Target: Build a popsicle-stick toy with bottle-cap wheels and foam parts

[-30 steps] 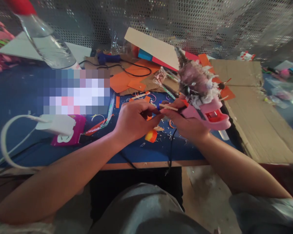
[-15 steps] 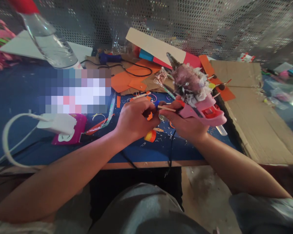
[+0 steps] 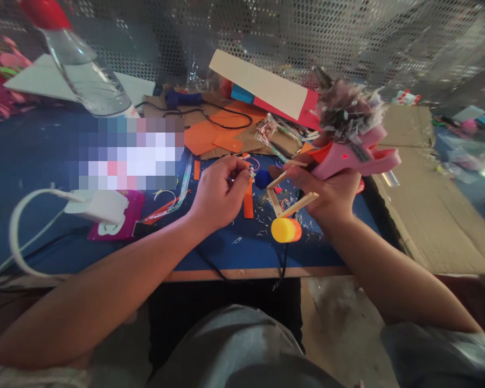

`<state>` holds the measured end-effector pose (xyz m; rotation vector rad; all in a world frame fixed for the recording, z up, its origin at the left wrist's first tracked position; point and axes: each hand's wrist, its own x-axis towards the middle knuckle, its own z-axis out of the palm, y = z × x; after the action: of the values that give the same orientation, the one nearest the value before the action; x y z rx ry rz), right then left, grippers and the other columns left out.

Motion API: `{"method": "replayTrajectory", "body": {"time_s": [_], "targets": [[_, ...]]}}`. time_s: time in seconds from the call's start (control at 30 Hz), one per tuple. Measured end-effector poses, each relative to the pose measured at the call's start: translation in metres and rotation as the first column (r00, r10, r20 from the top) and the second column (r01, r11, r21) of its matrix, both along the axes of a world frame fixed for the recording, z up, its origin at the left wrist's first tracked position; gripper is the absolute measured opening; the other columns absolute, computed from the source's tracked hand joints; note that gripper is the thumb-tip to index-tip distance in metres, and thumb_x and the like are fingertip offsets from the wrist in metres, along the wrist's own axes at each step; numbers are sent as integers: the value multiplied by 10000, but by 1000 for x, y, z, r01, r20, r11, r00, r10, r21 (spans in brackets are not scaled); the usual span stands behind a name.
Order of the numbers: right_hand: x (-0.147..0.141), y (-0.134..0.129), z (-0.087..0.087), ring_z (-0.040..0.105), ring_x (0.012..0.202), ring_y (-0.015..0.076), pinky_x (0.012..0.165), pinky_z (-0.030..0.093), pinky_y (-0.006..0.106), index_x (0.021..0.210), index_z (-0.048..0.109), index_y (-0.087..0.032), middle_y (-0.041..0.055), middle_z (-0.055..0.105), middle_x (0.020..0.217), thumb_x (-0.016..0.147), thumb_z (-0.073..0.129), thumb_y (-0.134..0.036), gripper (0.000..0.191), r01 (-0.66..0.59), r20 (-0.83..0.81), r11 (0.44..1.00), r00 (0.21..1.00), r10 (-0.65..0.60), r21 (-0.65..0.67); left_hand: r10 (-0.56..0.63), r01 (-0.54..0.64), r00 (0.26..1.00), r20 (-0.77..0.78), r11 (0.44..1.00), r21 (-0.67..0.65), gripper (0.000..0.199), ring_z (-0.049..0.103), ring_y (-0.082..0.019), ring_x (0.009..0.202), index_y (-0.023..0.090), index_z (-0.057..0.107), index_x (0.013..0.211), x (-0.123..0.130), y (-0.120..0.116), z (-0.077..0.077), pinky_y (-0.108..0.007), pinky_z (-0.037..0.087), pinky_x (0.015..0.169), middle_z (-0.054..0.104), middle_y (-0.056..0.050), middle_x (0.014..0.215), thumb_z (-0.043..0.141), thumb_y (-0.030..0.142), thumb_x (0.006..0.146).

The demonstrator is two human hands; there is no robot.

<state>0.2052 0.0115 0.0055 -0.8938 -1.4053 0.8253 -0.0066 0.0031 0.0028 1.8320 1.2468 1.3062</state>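
My right hand [image 3: 331, 196] is wrapped round a pink hot glue gun [image 3: 347, 159] with a small red light; its nozzle end is covered in a fluffy grey-white clump [image 3: 347, 110]. The same hand's thumb and fingers grip a small frame of thin wooden sticks [image 3: 275, 202]. A yellow-orange cap [image 3: 286, 230] sits at the frame's near side and a dark blue round piece [image 3: 262, 178] at its far left. My left hand [image 3: 222, 188] is pinched closed just left of the blue piece. Something small and whitish shows at its fingertips, too small to name.
A water bottle [image 3: 84, 70] leans at the left, beside a white charger [image 3: 99, 202] plugged into a magenta socket block. Orange sheets [image 3: 210, 126], a blue-handled tool [image 3: 184, 98] with a cord and cardboard [image 3: 440, 205] lie around. Scraps litter the blue tabletop [image 3: 226, 253].
My hands have parted. The right hand has moved right with the glue gun and stick frame, which has turned so more of it shows. An orange strip under the hands is now visible.
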Motion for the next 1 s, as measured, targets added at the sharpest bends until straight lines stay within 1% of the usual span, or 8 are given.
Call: {"method": "replayTrajectory", "body": {"time_s": [0.1,0.17,0.23,0.37,0.47,0.67,0.83,1.0], "targets": [[-1,3,3,851,890,280,857,749,532,1135,666,-398,-74,787,851,733,1001,-553,546,-45,-122,999,992,43,-15,-26,27,999,35,999,-26,79,645,-175,799,221,645,922,1,1,-4,-299,538,673,693,-42,894,586,191,964],[-2,2,5,851,871,283,853,753,538,1079,677,-380,-65,788,834,716,1011,-552,522,-61,-133,998,989,57,-26,-73,85,987,141,993,-82,119,668,-174,833,222,677,1033,2,1,-6,-298,573,682,722,-64,1020,576,195,976],[-3,1,6,849,852,284,853,756,542,1026,679,-356,-58,790,818,674,1033,-551,536,-70,-149,996,987,62,-52,-144,198,946,289,966,-168,148,683,-173,851,227,679,1110,4,1,-6,-298,609,691,725,-78,1092,564,248,1019],[-4,1,5,844,814,262,816,760,500,1024,684,-331,-63,799,818,633,1058,-525,575,-75,-177,993,982,59,-86,-269,459,821,503,835,-303,236,716,-179,824,236,656,1173,7,-1,-4,-299,636,660,724,-72,1034,617,442,1064],[-4,4,3,832,771,227,765,748,424,1047,702,-325,-66,810,811,619,1067,-526,597,-50,-171,998,985,41,-47,-305,554,770,561,755,-350,291,717,-166,746,242,651,1141,7,-3,-3,-294,619,625,701,-31,938,726,487,1004],[-5,5,3,837,745,231,731,729,386,1012,705,-277,-43,823,798,576,1067,-586,645,-48,-95,997,995,42,-64,-305,607,737,603,691,-392,432,702,-142,713,260,603,1260,8,-10,-1,-267,620,625,676,12,904,832,431,937],[-9,0,8,848,794,250,821,747,434,981,696,-261,-19,832,799,622,1020,-663,628,-110,-21,989,994,108,-104,-326,582,759,564,728,-362,469,712,-113,713,263,614,1278,7,-10,1,-259,635,652,673,6,1055,859,448,924],[-5,1,4,847,783,251,779,747,414,1019,693,-272,-9,848,834,612,1035,-639,645,-116,-56,984,992,109,-136,-384,619,744,546,704,-349,463,701,-116,725,214,651,1179,4,-5,-1,-246,625,669,649,23,925,911,453,880]]}}
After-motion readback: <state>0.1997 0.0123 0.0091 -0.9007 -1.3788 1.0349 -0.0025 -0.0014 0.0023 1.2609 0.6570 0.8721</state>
